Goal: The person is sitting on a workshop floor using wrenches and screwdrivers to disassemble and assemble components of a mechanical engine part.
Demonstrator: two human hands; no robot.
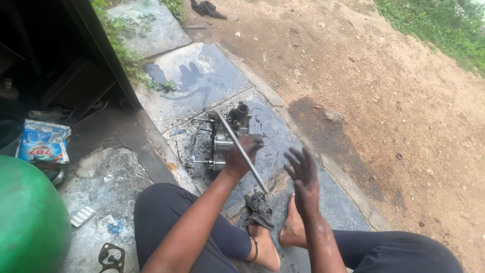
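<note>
Between my two hands, item one: a long grey metal rod [240, 150], slanting from up-left down toward my feet. My left hand [242, 155] is closed around its middle, fingers wrapped, grease-black. My right hand [302, 172] hangs just to the right of the rod's lower end, fingers spread wide, holding nothing and touching nothing.

Item two, directly beyond my left hand: a grey engine casing [226, 136] lying on a wet, oil-stained concrete slab [202, 81], with studs sticking out on its left side and a short round port on top. The rod's upper end crosses over it; whether the tip rests on the metal I cannot tell.

Item three, below the rod's lower end: a dark oily rag [258, 208], lying against my left foot [265, 247]. My right foot [292, 227] sits just beside it.

Item four, well left of my left arm: a green rounded container [30, 217], a blue-and-white printed packet [43, 141], a small white ribbed piece [82, 216] and a flat dark gasket [111, 257] near my knee.

Handling note, as a judgement: the rod looks slick with oil, so a firm grip nearer its balance point should steady it, and a wipe on the rag would likely help the free hand hold anything securely.
</note>
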